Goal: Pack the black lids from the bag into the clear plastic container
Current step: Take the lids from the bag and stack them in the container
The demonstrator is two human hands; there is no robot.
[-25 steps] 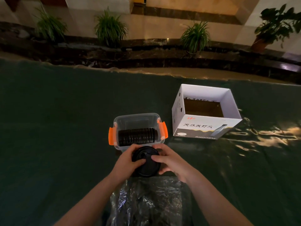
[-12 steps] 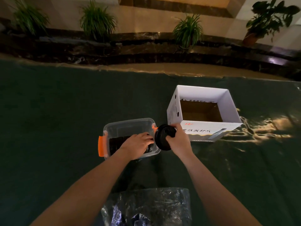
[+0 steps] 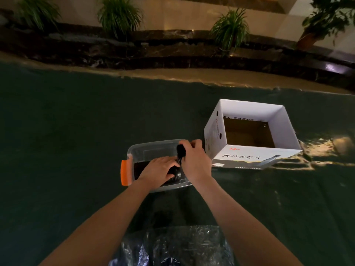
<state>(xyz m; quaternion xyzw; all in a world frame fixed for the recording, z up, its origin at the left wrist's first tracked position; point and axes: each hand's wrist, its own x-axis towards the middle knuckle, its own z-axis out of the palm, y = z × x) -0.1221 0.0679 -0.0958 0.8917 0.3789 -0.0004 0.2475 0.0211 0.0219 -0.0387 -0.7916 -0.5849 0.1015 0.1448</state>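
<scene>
The dark green cloth-covered tabletop (image 3: 57,150) carries everything. On it, to the right of the clear plastic container, a white open-topped cardboard box (image 3: 249,156) is standing, and the crinkled transparent plastic bag (image 3: 172,244) lies near the person, well apart from the container. The clear rectangular plastic container with orange side clips (image 3: 153,148) holds a row of black round plastic lids (image 3: 139,168) standing on edge; the long axis of this row runs from left to right, along the length of the container.

The left hand (image 3: 159,167) rests on top of the row inside the container, and it seems to hold the row steady. The grip of the right hand (image 3: 194,158) is narrow and is closed on one small stack of black lids (image 3: 180,152), held on edge at the right end of the container, so its flat faces point left and right. The free gap lies just below and to the left of this grip, beside the right end of the row. It is judged that the stack must be lowered with its faces kept parallel to the row.
</scene>
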